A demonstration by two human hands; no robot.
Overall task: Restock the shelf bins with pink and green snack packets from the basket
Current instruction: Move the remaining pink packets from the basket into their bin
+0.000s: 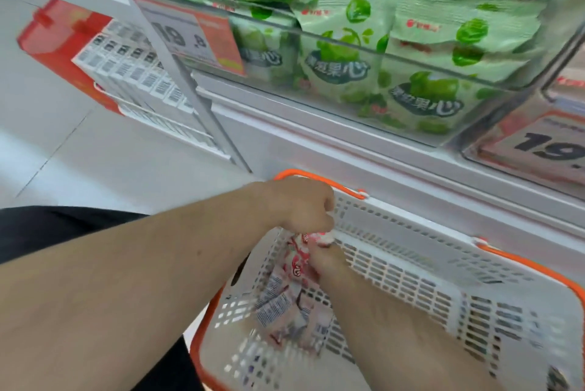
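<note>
Pink snack packets [289,311], glossy and crinkled with printed backs of fine text, lie in a loose heap at the left end of the basket [411,267], a white plastic crate with slotted, lattice-like walls and a smooth orange rim and handle. Both bare forearms reach down into that end. The left hand [300,205] is curled into a fist above the heap, its fingers closed on the top of a bunch of pink packets [305,246] at the basket's far wall; the right hand [323,260] meets the same bunch from below, fingers wrapped around the crumpled film, though motion blur hides just how they lie. Above the basket runs the white, flat-fronted shelf edge [348,150], and on it sits a clear hard-plastic shelf bin [316,36] packed with green snack packets [342,51], pillowy pale-green bags printed with round green fruit, stacked flat and overlapping up to the bin's front wall. An orange-and-white price tag [196,39] hangs at the bin's left front corner, and another price tag [538,143] shows at the right edge. To the left, beyond the shelf's upright, red boxes [63,42] with white barcode panels stand on a pale tiled floor [63,153].
</note>
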